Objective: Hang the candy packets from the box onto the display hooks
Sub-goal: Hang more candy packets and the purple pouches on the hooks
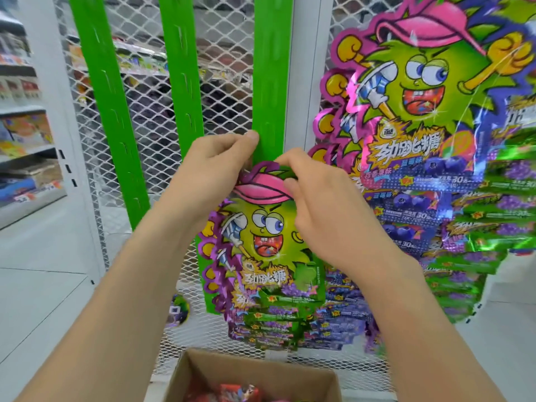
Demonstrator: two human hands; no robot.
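A candy packet [261, 245] with a green cartoon face and pink cap hangs against the rightmost green display strip [268, 82], on top of several more packets lower down the strip. My left hand [214, 166] pinches the packet's top left edge, its fingertip against the strip. My right hand [313, 198] pinches the top of the packet at the pink cap. The cardboard box [255, 369] stands open below, with red packets [232, 394] inside.
Two bare green strips [110, 111] [181, 82] hang on the white wire mesh panel [139, 97] to the left. A full column of purple and green packets [429, 117] hangs at the right. Store shelves [23, 126] stand at far left.
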